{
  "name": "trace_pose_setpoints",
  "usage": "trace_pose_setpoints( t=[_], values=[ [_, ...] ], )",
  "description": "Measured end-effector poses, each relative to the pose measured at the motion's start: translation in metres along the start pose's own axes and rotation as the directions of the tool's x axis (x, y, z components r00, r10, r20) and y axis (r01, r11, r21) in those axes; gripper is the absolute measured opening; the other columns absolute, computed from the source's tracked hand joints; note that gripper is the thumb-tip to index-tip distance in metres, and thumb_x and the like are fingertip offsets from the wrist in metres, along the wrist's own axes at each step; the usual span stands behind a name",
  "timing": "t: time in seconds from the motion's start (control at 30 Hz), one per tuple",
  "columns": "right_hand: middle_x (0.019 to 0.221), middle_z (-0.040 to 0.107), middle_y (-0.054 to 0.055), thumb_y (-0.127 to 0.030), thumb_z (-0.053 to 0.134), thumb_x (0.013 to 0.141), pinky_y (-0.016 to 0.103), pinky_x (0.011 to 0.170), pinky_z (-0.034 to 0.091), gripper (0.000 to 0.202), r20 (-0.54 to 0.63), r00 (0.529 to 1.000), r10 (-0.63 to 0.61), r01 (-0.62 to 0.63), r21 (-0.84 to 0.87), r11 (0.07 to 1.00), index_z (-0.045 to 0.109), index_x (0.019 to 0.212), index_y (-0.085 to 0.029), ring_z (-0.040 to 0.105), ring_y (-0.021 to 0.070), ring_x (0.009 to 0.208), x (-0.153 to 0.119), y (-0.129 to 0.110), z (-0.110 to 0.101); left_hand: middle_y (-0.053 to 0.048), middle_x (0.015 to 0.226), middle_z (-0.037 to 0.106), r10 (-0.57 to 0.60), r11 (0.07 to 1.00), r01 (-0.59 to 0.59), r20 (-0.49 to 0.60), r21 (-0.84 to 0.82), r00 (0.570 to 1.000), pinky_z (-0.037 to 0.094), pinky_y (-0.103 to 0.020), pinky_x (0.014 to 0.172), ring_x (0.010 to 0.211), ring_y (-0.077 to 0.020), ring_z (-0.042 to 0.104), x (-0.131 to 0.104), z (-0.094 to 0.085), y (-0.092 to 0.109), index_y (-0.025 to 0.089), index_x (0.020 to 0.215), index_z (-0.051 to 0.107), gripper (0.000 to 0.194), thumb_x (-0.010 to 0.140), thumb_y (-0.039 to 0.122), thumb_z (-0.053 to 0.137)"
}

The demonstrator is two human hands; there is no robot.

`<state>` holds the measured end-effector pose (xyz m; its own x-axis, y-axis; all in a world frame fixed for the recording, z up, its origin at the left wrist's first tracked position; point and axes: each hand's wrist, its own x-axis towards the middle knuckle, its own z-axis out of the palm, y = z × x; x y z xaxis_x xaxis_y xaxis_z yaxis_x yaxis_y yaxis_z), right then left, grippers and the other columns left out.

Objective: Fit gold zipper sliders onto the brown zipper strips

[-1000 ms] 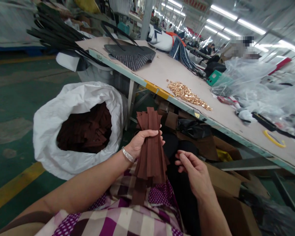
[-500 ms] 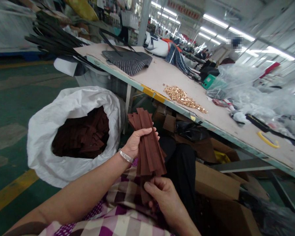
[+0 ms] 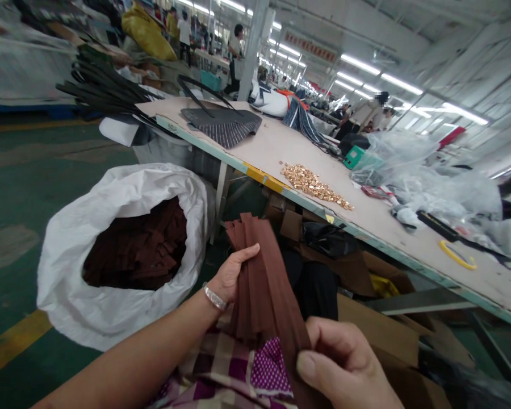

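Beside the near edge of the bench (image 3: 276,136), toward its left end, a white sack (image 3: 63,255) stands open on the floor, with brown pieces (image 3: 140,250) inside; black straps (image 3: 106,85) jut past the bench's left end; on that end lies a dark panel (image 3: 221,125) with a striped part and a looped handle. In front of the bench's near edge, the left hand (image 3: 232,272) is closed on a fanned bundle of brown strips (image 3: 255,278), thumb across the front; on the bench, near its edge, sits a pile of gold pieces (image 3: 317,184). Below the bench's edge, the right hand (image 3: 340,360) pinches the lower end of one strip between thumb and finger; farther right on the bench are a green box (image 3: 354,157), clear plastic (image 3: 421,170) and a yellow ring (image 3: 457,254).
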<state>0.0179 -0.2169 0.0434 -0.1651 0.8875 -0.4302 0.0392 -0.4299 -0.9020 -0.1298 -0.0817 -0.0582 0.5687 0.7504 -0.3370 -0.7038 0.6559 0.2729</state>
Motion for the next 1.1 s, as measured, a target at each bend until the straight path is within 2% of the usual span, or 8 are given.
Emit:
trace_pose_setpoints(
  t=[0.27, 0.47, 0.53, 0.6, 0.67, 0.73, 0.97, 1.1],
  values=[
    [0.052, 0.049, -0.004, -0.045, 0.066, 0.080, 0.018, 0.040, 0.032, 0.034, -0.164, 0.981, -0.101, 0.073, -0.170, 0.983, 0.060, 0.067, -0.015, 0.040, 0.0071, 0.043, 0.048, 0.026, 0.018, -0.011, 0.086, 0.077, -0.023, 1.000, 0.024, 0.058, -0.010, 0.998, 0.056, -0.036, 0.081, 0.079, -0.0227, 0.073, -0.011, -0.006, -0.013, 0.014, 0.102, 0.069, 0.047, 0.086, 0.055, 0.055],
    [0.052, 0.051, -0.004, -0.036, 0.063, 0.084, 0.020, 0.043, 0.033, 0.030, -0.099, 0.990, -0.098, 0.045, -0.435, 0.899, 0.061, 0.062, -0.015, 0.045, 0.0091, 0.046, 0.042, 0.026, 0.003, -0.008, 0.081, 0.077, -0.087, 0.996, 0.082, 0.114, 0.048, 0.990, 0.056, -0.033, 0.074, 0.073, -0.0214, 0.073, -0.015, -0.008, -0.013, 0.014, 0.100, 0.070, 0.022, 0.079, 0.018, 0.068],
    [0.056, 0.057, -0.002, -0.040, 0.063, 0.086, 0.021, 0.048, 0.038, 0.031, -0.168, 0.954, -0.249, 0.134, -0.503, 0.854, 0.064, 0.065, -0.016, 0.051, 0.0113, 0.052, 0.046, 0.013, -0.011, -0.008, 0.079, 0.076, -0.131, 0.990, 0.122, 0.145, 0.072, 0.981, 0.055, -0.033, 0.071, 0.070, -0.0211, 0.072, -0.017, -0.007, -0.015, 0.013, 0.100, 0.070, 0.026, 0.075, 0.012, 0.067],
    [0.080, 0.070, 0.002, -0.045, 0.060, 0.088, 0.024, 0.063, 0.048, 0.028, -0.296, 0.842, -0.452, 0.264, -0.504, 0.823, 0.070, 0.092, -0.019, 0.063, 0.0163, 0.072, 0.062, -0.003, -0.029, -0.006, 0.081, 0.076, -0.168, 0.984, 0.154, 0.188, 0.089, 0.968, 0.055, -0.035, 0.073, 0.070, -0.0208, 0.072, -0.021, -0.005, -0.019, 0.015, 0.101, 0.071, 0.030, 0.071, 0.012, 0.068],
    [0.130, 0.062, 0.007, -0.048, 0.058, 0.090, 0.033, 0.092, 0.047, 0.045, -0.230, 0.815, -0.532, 0.424, -0.387, 0.819, 0.058, 0.128, -0.025, 0.058, 0.0225, 0.116, 0.086, -0.019, -0.046, -0.003, 0.084, 0.076, -0.204, 0.977, 0.182, 0.236, 0.109, 0.950, 0.054, -0.036, 0.076, 0.071, -0.0203, 0.071, -0.023, -0.002, -0.026, 0.019, 0.102, 0.071, 0.036, 0.067, 0.013, 0.070],
    [0.150, 0.044, 0.006, -0.053, 0.050, 0.093, 0.038, 0.105, 0.040, 0.054, -0.094, 0.855, -0.510, 0.465, -0.293, 0.835, 0.047, 0.141, -0.029, 0.044, 0.0233, 0.134, 0.111, -0.031, -0.058, -0.004, 0.085, 0.076, -0.248, 0.966, 0.214, 0.278, 0.146, 0.928, 0.053, -0.035, 0.075, 0.071, -0.0204, 0.071, -0.025, 0.000, -0.033, 0.019, 0.100, 0.072, 0.037, 0.063, 0.013, 0.070],
    [0.122, 0.069, 0.007, -0.055, 0.050, 0.092, 0.045, 0.104, 0.042, 0.046, 0.185, 0.910, -0.370, 0.413, -0.352, 0.840, 0.070, 0.117, -0.022, 0.061, 0.0279, 0.116, 0.132, -0.042, -0.053, -0.012, 0.080, 0.076, -0.386, 0.915, 0.318, 0.305, 0.249, 0.870, 0.051, -0.029, 0.067, 0.073, -0.0212, 0.070, -0.021, -0.004, -0.038, 0.009, 0.093, 0.074, 0.030, 0.065, 0.019, 0.067],
    [0.132, 0.063, 0.007, -0.058, 0.043, 0.094, 0.044, 0.106, 0.040, 0.054, 0.145, 0.906, -0.397, 0.423, -0.351, 0.835, 0.063, 0.127, -0.021, 0.054, 0.0279, 0.124, 0.128, -0.045, -0.058, -0.012, 0.082, 0.076, -0.395, 0.911, 0.328, 0.300, 0.251, 0.868, 0.053, -0.032, 0.069, 0.076, -0.0231, 0.071, -0.016, -0.008, -0.036, 0.011, 0.098, 0.073, 0.034, 0.065, 0.017, 0.066]
  ],
)
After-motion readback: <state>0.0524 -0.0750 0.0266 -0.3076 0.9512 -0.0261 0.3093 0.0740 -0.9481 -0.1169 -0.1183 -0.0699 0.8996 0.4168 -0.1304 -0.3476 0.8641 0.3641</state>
